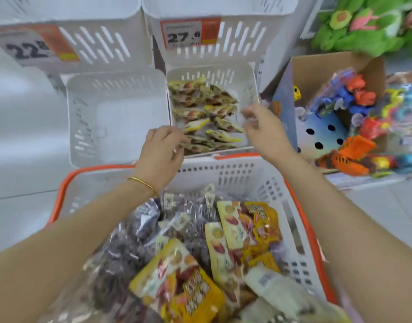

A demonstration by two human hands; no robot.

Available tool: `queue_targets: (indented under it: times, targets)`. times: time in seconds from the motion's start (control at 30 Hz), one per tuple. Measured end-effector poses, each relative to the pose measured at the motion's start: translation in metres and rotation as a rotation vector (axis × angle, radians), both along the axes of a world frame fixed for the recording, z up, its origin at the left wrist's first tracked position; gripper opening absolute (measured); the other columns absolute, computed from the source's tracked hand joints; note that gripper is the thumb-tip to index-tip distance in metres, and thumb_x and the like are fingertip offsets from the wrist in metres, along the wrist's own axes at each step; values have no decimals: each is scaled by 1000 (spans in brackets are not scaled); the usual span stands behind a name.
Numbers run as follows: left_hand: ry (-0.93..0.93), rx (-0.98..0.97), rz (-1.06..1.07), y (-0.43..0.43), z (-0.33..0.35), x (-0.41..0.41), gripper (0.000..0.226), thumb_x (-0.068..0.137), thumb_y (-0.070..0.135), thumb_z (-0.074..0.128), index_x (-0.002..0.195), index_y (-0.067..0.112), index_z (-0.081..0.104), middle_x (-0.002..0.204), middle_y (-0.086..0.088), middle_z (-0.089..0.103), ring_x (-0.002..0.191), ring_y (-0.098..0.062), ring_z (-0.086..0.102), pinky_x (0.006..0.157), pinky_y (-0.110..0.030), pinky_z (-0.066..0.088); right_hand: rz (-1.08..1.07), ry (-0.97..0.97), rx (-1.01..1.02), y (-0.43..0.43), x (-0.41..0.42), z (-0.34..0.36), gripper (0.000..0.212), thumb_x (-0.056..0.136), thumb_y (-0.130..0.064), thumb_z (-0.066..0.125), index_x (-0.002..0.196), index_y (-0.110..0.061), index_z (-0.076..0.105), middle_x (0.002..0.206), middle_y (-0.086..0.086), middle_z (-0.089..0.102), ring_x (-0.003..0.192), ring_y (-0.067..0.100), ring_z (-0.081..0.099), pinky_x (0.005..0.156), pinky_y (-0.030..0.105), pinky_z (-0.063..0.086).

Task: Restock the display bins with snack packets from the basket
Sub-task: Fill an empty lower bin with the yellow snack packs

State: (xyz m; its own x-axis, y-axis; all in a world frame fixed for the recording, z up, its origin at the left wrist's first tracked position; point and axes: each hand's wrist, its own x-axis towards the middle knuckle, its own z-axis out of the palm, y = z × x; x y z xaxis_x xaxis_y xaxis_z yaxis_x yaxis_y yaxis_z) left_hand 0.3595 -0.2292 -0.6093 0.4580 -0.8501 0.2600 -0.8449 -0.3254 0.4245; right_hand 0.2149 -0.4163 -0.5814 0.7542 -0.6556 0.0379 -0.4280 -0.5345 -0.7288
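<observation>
- Mostly the head view settles it: the basket (pixel 62 183) sits nearest the person, its far wall just under the two lower bins, and it is piled with packets (pixel 235 229), yellow-and-red ones to the right and dark clear-wrapped ones to the left.
- The right bin (pixel 249 89) already has a row of binned packets (pixel 207 113) standing on edge, and the left bin (pixel 116 117) stands just beside it.
- The left hand (pixel 162 155) reaches over the basket's far rim, its fingers bent down onto the nearest binned packets. Blur hides whether they pinch one or only touch it.
- The right hand (pixel 263 127) hovers over the right bin's near right corner, fingers loosely bent and smeared, and nothing shows in it.
- Both hands are up at the bin, so the basket packets lie below and behind them, under the forearms and well apart from either grip.
- These pouches look light, thin and floppy, with slick film that may slide, so my guess is that a pinch along a sealed top edge would hold best.
- They look likely to crinkle rather than break, so a firm squeeze should be safe.
</observation>
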Motion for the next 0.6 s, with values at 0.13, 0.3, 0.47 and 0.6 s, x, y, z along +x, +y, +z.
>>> queue_targets:
  times: [0.13,0.3,0.47,0.6]
  targets:
    - [73,266,-187,34,-3,-41,27,81,23,51,99,13,69,111,-9,61,110,-31,53,95,-29,26,178,288,-20,47,-45,-14,31,92,-3,51,121,-9,59,122,8,60,110,23,57,86,28,45]
    - [-14,611,-244,51,-19,-88,41,91,46,50,125,25,56,134,1,43,124,-25,33,106,-37,26,442,795,-118,73,-69,-55,78,85,-17,65,150,-22,20,149,7,37,132,28,39,104,41,40]
    - [-233,710,-231,47,-39,-115,57,88,55,46,129,16,52,141,-4,34,130,-28,25,107,-44,24,458,784,-159,74,-86,-71,103,76,-33,77,151,-24,8,153,6,29,137,28,31,109,40,34]
    - [-184,654,-199,41,-42,-120,48,86,49,55,120,16,54,136,-2,38,128,-26,28,105,-40,25,511,792,-138,71,-88,-75,118,68,-39,81,152,-25,-1,159,2,10,145,24,14,115,44,24]
